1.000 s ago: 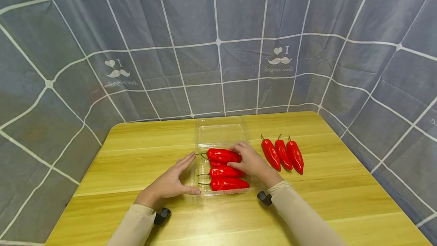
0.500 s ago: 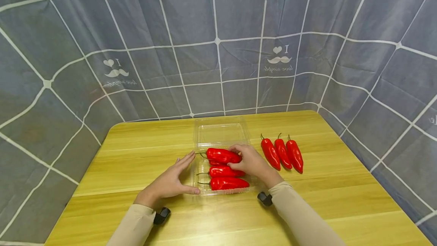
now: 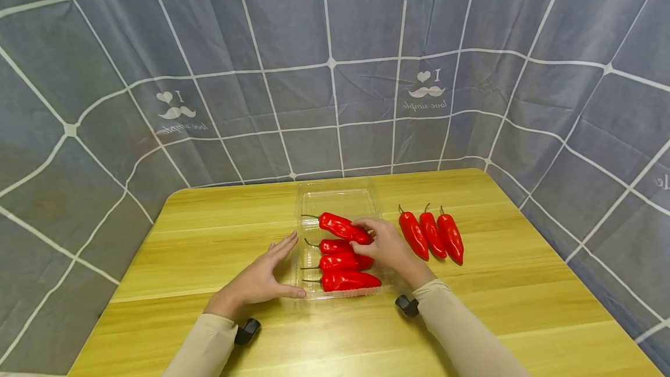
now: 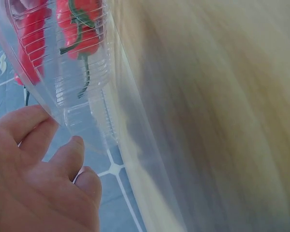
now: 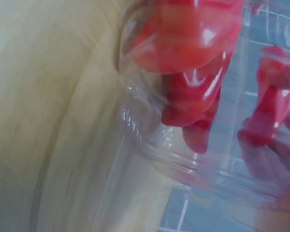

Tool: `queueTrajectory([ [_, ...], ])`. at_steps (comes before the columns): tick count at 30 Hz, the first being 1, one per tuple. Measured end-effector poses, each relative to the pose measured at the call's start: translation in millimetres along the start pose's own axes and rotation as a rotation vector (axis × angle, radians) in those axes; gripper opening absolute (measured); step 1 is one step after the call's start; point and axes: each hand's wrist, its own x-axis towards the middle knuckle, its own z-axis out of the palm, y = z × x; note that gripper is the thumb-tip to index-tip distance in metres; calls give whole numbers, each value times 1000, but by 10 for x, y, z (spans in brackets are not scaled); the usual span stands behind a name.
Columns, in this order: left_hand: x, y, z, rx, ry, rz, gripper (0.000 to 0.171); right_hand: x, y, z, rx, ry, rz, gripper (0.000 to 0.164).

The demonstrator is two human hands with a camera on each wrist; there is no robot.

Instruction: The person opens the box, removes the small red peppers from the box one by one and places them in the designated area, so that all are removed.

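Observation:
A clear plastic clamshell box (image 3: 300, 272) lies on the table with its lid folded back. Inside are three red peppers, stems pointing left, such as the front pepper (image 3: 350, 281). My right hand (image 3: 384, 243) pinches the tip end of another red pepper (image 3: 337, 225) between thumb and fingers; it is tilted, overlapping the hinge side of the box. In the right wrist view this held pepper (image 5: 270, 96) shows apart from the others. My left hand (image 3: 262, 278) has its fingers and thumb spread at the left wall of the box, fingertips right at the clear rim.
To the right of the box, three more red peppers lie side by side on the table, including the middle pepper (image 3: 432, 234). The wooden tabletop (image 3: 314, 342) has rounded back corners. A grey curtain (image 3: 293, 45) with white lines hangs behind and around it.
My right hand has moved the held pepper up and away from the row, toward the lid, uncovering the pepper that lay beneath it. The left hand stays in place.

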Motion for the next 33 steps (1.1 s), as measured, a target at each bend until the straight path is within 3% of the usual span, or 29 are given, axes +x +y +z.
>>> queueTrajectory([
  [7,-2,-2,-3,11,-4,-9,118,3,10,-80,79,148,13,39],
  [16,1,5,-7,6,0,9,120,-36,70,-256,218,272,210,42],
  [33,4,-4,11,23,3,-4,119,-265,329,-677,274,545,398,40],
])
